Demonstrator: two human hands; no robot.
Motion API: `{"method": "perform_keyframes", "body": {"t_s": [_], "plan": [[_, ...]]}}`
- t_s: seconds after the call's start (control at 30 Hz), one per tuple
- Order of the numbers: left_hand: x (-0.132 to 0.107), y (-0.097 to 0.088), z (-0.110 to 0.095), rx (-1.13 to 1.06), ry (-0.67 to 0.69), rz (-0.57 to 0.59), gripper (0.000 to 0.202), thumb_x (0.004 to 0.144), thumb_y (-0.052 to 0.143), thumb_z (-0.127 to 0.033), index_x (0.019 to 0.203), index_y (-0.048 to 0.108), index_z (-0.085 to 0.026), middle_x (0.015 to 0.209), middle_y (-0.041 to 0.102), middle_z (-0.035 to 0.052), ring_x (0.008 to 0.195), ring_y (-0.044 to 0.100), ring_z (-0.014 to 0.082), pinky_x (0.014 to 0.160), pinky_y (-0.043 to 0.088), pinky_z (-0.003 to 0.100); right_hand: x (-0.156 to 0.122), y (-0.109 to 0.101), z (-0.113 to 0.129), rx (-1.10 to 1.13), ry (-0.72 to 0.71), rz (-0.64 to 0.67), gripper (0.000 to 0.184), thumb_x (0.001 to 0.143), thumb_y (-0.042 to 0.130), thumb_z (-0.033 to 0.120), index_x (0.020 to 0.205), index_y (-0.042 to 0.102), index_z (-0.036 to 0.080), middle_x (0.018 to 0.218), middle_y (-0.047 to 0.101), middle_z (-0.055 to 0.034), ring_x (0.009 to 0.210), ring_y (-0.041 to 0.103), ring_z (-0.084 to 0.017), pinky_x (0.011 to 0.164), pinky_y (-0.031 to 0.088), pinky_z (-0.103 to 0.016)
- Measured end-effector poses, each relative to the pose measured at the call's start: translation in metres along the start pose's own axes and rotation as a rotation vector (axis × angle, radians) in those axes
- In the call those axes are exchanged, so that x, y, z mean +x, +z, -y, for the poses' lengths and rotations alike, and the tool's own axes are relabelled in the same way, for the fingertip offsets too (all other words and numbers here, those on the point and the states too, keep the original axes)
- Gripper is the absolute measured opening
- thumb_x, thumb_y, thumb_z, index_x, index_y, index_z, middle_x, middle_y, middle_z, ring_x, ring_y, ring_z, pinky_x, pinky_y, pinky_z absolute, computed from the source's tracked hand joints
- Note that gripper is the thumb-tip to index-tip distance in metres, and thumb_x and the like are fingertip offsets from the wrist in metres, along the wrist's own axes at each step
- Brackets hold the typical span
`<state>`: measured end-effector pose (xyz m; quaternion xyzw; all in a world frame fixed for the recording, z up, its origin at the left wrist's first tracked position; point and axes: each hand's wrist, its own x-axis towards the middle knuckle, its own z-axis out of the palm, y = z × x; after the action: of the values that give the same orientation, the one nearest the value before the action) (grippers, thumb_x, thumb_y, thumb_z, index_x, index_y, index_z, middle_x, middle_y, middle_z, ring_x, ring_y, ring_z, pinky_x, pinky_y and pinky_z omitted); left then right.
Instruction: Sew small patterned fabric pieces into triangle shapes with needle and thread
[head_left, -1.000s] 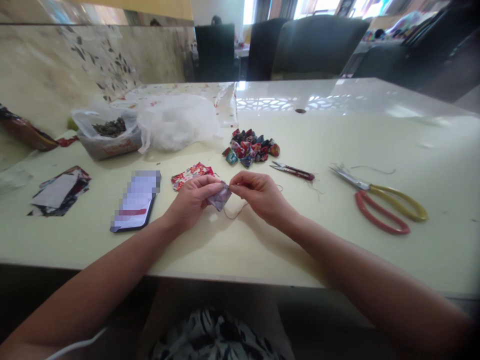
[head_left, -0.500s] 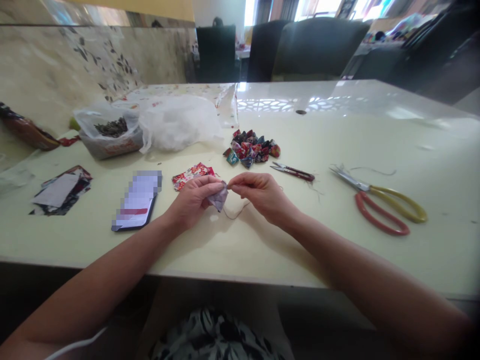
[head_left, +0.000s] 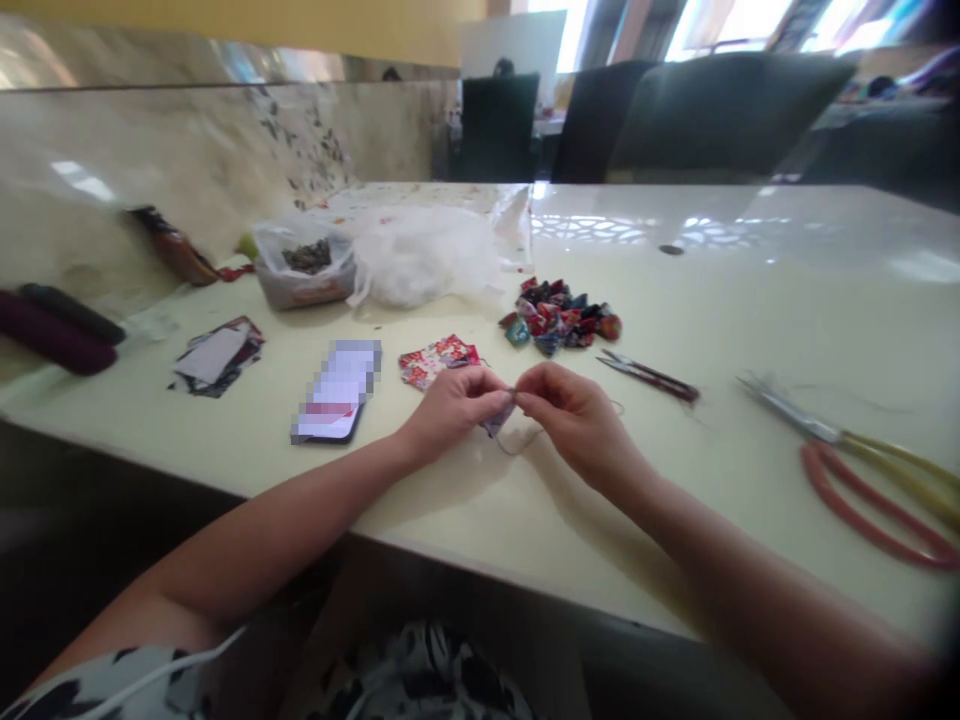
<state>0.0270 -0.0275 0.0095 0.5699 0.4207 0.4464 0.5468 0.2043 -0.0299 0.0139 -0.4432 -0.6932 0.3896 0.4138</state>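
A small greyish-purple piece of fabric [head_left: 496, 418] is pinched between the thumb and fingers of my left hand [head_left: 457, 408]. My right hand [head_left: 571, 408] is closed in a pinch right at the fabric's upper edge, its fingertips meeting those of the left. Whatever lies in that pinch is too small to make out. A dark thread [head_left: 516, 452] hangs in a loop below the two hands. Just behind my left hand lie red-and-white floral fabric pieces [head_left: 435, 362]. Beyond my right hand sits a cluster of small folded, colourful patterned fabric pieces [head_left: 559, 320].
Thread snips [head_left: 651, 378] and large scissors [head_left: 825, 432] with red and yellow handles lie to the right. On the left are a phone [head_left: 345, 385], a fabric stack [head_left: 214, 357] and dark thread spools [head_left: 56, 330]. A lined container [head_left: 304, 285] and white plastic bag [head_left: 424, 260] stand behind.
The view has swung left, so the table things appear further right and the spools have come into sight. Both hands stay together at the fabric, which is now more covered by the fingers.
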Motion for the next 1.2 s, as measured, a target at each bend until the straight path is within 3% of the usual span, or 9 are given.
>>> {"method": "perform_keyframes", "body": {"t_s": [0.3, 0.47, 0.6, 1.0, 1.13, 1.2], "plan": [[-0.001, 0.002, 0.007, 0.302, 0.151, -0.029, 0.011, 0.078, 0.067, -0.023, 0.069, 0.064, -0.016, 0.066, 0.062, 0.0006, 0.063, 0.055, 0.0125, 0.061, 0.042, 0.026, -0.005, 0.005, -0.001, -0.328, -0.112, -0.071, 0.012, 0.089, 0.057, 0.03, 0.084, 0.059, 0.019, 0.072, 0.063, -0.0012, 0.063, 0.056, -0.014, 0.06, 0.041, -0.025], [-0.004, 0.003, 0.007, 0.461, 0.174, -0.009, 0.012, 0.077, 0.064, -0.019, 0.066, 0.059, -0.018, 0.068, 0.063, 0.0009, 0.066, 0.056, 0.0144, 0.063, 0.04, 0.028, -0.005, 0.002, -0.002, -0.559, -0.325, -0.046, 0.011, 0.092, 0.054, 0.026, 0.084, 0.059, 0.021, 0.068, 0.064, 0.0, 0.053, 0.055, -0.013, 0.054, 0.039, -0.025], [-0.003, 0.002, 0.006, 0.492, 0.152, 0.025, 0.01, 0.077, 0.064, -0.021, 0.068, 0.059, -0.019, 0.071, 0.065, 0.0016, 0.065, 0.055, 0.0145, 0.063, 0.04, 0.028, -0.006, 0.001, -0.003, -0.655, -0.49, -0.034, 0.014, 0.096, 0.051, 0.02, 0.084, 0.056, 0.022, 0.071, 0.061, -0.0013, 0.058, 0.056, -0.014, 0.057, 0.041, -0.025], [-0.006, 0.0, -0.006, 0.56, 0.16, 0.14, 0.008, 0.078, 0.064, -0.02, 0.071, 0.06, -0.017, 0.077, 0.066, 0.0021, 0.07, 0.057, 0.0136, 0.065, 0.042, 0.025, -0.001, 0.001, -0.003, -0.646, -0.791, -0.028, 0.016, 0.091, 0.053, 0.002, 0.098, 0.055, 0.016, 0.09, 0.061, -0.0081, 0.083, 0.057, -0.017, 0.074, 0.047, -0.029], [-0.007, 0.002, -0.006, 0.664, 0.195, 0.192, 0.01, 0.08, 0.062, -0.021, 0.072, 0.06, -0.016, 0.078, 0.066, 0.0023, 0.071, 0.058, 0.0137, 0.065, 0.042, 0.024, -0.007, 0.001, 0.004, -0.56, -0.799, -0.021, 0.02, 0.089, 0.052, -0.002, 0.097, 0.056, 0.016, 0.094, 0.063, -0.0083, 0.086, 0.061, -0.016, 0.077, 0.05, -0.028], [-0.007, 0.003, -0.004, 0.7, 0.232, 0.235, 0.01, 0.08, 0.061, -0.019, 0.07, 0.06, -0.016, 0.077, 0.066, 0.0022, 0.071, 0.058, 0.014, 0.066, 0.042, 0.024, -0.01, -0.002, 0.011, -0.485, -0.686, -0.003, 0.018, 0.091, 0.052, 0.002, 0.097, 0.058, 0.017, 0.095, 0.066, -0.0068, 0.086, 0.064, -0.015, 0.076, 0.052, -0.025]]}}
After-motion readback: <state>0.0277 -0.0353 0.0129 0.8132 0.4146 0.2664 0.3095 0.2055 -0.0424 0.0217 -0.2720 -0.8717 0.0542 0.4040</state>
